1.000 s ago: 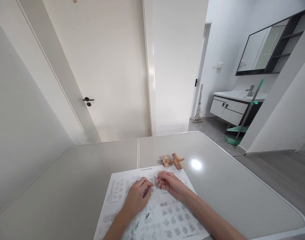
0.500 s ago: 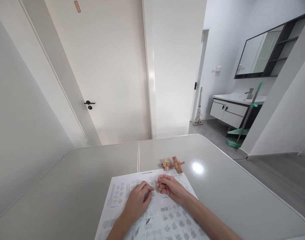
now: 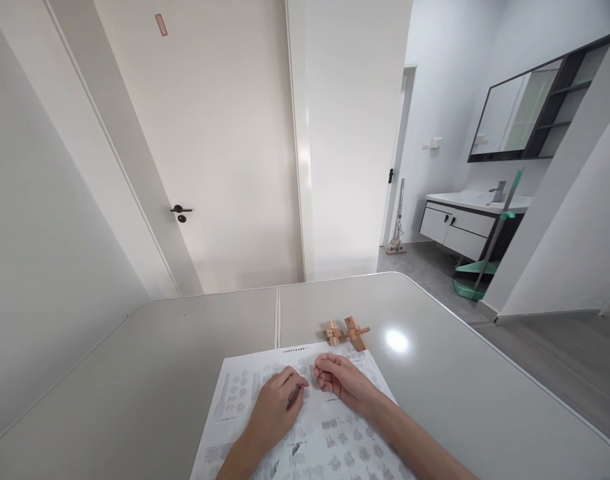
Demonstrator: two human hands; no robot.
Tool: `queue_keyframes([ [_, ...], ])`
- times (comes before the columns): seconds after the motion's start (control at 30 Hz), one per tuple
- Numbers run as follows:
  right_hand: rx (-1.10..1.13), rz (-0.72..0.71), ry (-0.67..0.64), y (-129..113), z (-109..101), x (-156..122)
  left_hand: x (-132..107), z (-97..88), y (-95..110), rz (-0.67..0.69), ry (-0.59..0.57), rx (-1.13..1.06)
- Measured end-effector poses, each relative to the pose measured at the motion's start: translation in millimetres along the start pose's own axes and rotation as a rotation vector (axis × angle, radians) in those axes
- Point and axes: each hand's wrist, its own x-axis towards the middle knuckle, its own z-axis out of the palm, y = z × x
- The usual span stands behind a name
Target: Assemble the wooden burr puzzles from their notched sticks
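Both my hands rest on a printed instruction sheet (image 3: 235,400) that lies on a grey table (image 3: 135,373). My left hand (image 3: 277,405) lies loosely curled on the paper, its fingers bent, with nothing visible in it. My right hand (image 3: 342,380) is curled beside it, knuckles forward, fingertips tucked under. The two hands almost touch. Just beyond the sheet's far edge, a short way past my right hand, lies a small wooden interlocking puzzle (image 3: 347,331) of crossed light-brown bars.
The table has a seam (image 3: 277,313) down its middle and a rounded far right corner. Behind it are a white door with a dark handle (image 3: 181,210), a white wall, and to the right a vanity with sink (image 3: 472,213), mirror and a green mop.
The view has tilted up slightly, so table, sheet and puzzle sit lower in the frame. My hands have stayed in place on the paper.
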Motion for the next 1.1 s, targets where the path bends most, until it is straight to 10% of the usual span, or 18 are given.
queue_keyframes([
  [1.1, 0.081, -0.015, 0.032, -6.5, 3.9, -3.0, 2.1, -2.5, 4.4, 0.018, 0.021, -0.030],
])
